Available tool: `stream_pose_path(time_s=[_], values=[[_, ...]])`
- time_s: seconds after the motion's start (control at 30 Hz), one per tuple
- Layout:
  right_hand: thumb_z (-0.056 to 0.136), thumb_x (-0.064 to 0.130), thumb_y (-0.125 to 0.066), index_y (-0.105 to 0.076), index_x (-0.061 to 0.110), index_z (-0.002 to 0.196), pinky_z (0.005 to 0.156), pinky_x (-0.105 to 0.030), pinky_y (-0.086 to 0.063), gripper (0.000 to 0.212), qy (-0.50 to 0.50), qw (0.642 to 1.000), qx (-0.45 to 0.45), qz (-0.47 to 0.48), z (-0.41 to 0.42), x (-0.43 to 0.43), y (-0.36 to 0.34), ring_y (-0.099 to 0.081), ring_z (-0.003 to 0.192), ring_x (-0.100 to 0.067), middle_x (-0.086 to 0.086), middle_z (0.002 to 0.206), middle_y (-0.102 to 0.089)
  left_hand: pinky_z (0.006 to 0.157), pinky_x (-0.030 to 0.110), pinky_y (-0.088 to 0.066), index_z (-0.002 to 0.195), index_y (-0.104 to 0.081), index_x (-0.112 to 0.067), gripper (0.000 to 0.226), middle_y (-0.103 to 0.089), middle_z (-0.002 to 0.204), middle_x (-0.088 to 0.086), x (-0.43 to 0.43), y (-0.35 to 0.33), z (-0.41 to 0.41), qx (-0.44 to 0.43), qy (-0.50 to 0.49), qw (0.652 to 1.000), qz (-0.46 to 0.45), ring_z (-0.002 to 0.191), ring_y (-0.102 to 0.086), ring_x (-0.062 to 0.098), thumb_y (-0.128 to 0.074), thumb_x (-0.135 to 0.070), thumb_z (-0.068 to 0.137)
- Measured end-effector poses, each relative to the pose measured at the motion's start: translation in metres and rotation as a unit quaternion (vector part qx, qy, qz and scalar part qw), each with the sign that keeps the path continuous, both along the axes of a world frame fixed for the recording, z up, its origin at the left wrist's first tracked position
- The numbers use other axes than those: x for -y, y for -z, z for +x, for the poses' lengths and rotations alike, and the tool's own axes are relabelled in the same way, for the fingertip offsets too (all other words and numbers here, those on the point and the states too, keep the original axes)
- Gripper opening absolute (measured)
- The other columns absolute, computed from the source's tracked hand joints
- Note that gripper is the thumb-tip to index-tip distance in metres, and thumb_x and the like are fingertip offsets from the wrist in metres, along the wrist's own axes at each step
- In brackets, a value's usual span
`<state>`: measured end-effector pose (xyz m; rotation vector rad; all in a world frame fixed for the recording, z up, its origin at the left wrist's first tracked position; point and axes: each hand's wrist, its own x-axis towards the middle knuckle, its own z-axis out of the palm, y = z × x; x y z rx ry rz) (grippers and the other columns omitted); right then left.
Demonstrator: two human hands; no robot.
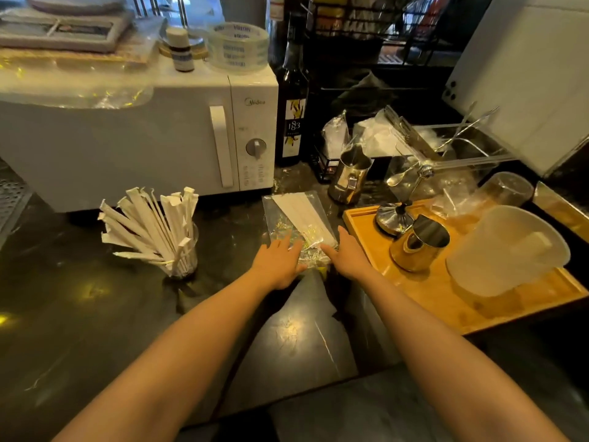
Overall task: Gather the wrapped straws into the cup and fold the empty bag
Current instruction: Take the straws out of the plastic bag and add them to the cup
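Left hand (279,261), right hand (345,255): flat, fingers spread, pressing clear bag (298,218). Wrapped straws (153,224) in cup (185,260). Microwave (143,138), "Midea". Bottle (291,100), "1883".

Dim warm light, countertop (95,314) glare, edges warped

Straws (149,228): white paper wraps. Bag (296,224): clear, yellow glints. Surface (79,314): dark, glossy, pale streaks. Microwave (143,138): white, grey dial. Tray (446,298): honey wood. Bottle (291,106): dark, white label with yellow marks. Jug (506,250): frosted white.
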<state>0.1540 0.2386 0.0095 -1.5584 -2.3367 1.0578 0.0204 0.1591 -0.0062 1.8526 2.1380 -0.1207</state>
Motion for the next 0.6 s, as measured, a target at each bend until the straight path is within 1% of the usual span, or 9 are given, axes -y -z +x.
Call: stream_pose_path(time_s=[0.1, 0.2, 0.27, 0.37, 0.47, 0.53, 0.6], values=[[0.087, 0.025, -0.057, -0.021, 0.004, 0.141, 0.105, -0.039, -0.033, 0.068, 0.023, 0.999, 0.023, 0.025, -0.002, -0.007, 0.008, -0.036, 0.131, -0.034, -0.019, 0.146, -0.034, 0.101, 0.047, -0.033, 0.140, -0.018, -0.013, 0.057, -0.027, 0.146, 0.017, 0.001, 0.007, 0.003, -0.015, 0.005, 1.000, -0.004, 0.130, -0.029, 0.035, -0.033, -0.041, 0.093], [0.085, 0.021, -0.061, -0.026, 0.003, 0.139, 0.102, -0.040, -0.037, 0.067, 0.041, 0.999, 0.026, 0.021, -0.004, -0.012, 0.012, -0.042, 0.126, -0.035, -0.019, 0.142, -0.038, 0.095, 0.045, -0.039, 0.131, -0.032, -0.008, 0.048, -0.037, 0.137, 0.019, 0.001, 0.008, 0.006, -0.039, 0.013, 0.999, 0.013, 0.124, -0.034, 0.035, -0.035, -0.037, 0.093], [0.083, 0.017, -0.063, -0.031, 0.002, 0.135, 0.097, -0.039, -0.040, 0.062, 0.051, 0.998, 0.030, 0.018, -0.006, -0.015, 0.012, -0.045, 0.122, -0.035, -0.020, 0.137, -0.042, 0.088, 0.043, -0.043, 0.123, -0.040, -0.005, 0.040, -0.043, 0.129, 0.019, 0.000, 0.006, 0.009, -0.054, 0.023, 0.998, 0.028, 0.118, -0.039, 0.036, -0.037, -0.032, 0.094], [0.080, 0.011, -0.065, -0.040, 0.002, 0.124, 0.082, -0.033, -0.042, 0.052, 0.057, 0.998, 0.030, 0.021, -0.005, -0.016, 0.014, -0.052, 0.110, -0.034, -0.021, 0.125, -0.050, 0.080, 0.041, -0.044, 0.115, -0.044, -0.001, 0.026, -0.047, 0.122, 0.021, 0.001, 0.001, 0.015, -0.076, 0.057, 0.995, 0.041, 0.112, -0.044, 0.035, -0.037, -0.013, 0.093], [0.077, 0.008, -0.067, -0.046, 0.003, 0.112, 0.070, -0.028, -0.037, 0.041, 0.057, 0.998, 0.019, 0.011, -0.002, -0.016, 0.016, -0.054, 0.098, -0.030, -0.020, 0.116, -0.055, 0.079, 0.042, -0.044, 0.113, -0.046, 0.003, 0.026, -0.048, 0.118, 0.024, 0.000, -0.002, 0.023, -0.104, 0.092, 0.990, 0.032, 0.109, -0.045, 0.037, -0.035, 0.001, 0.088], [0.077, 0.008, -0.067, -0.046, 0.005, 0.108, 0.069, -0.029, -0.037, 0.038, 0.057, 0.998, 0.007, -0.012, -0.001, -0.017, 0.018, -0.051, 0.089, -0.025, -0.017, 0.113, -0.057, 0.080, 0.043, -0.045, 0.113, -0.046, 0.004, 0.027, -0.049, 0.117, 0.025, -0.002, -0.003, 0.026, -0.116, 0.094, 0.989, 0.024, 0.109, -0.046, 0.038, -0.035, 0.004, 0.087], [0.078, 0.009, -0.067, -0.046, 0.006, 0.108, 0.071, -0.029, -0.039, 0.037, 0.055, 0.998, -0.003, -0.031, 0.001, -0.017, 0.019, -0.052, 0.089, -0.023, -0.015, 0.112, -0.058, 0.081, 0.043, -0.045, 0.112, -0.047, 0.003, 0.027, -0.051, 0.117, 0.024, -0.003, -0.005, 0.028, -0.118, 0.083, 0.989, 0.024, 0.109, -0.047, 0.037, -0.035, 0.004, 0.088]])
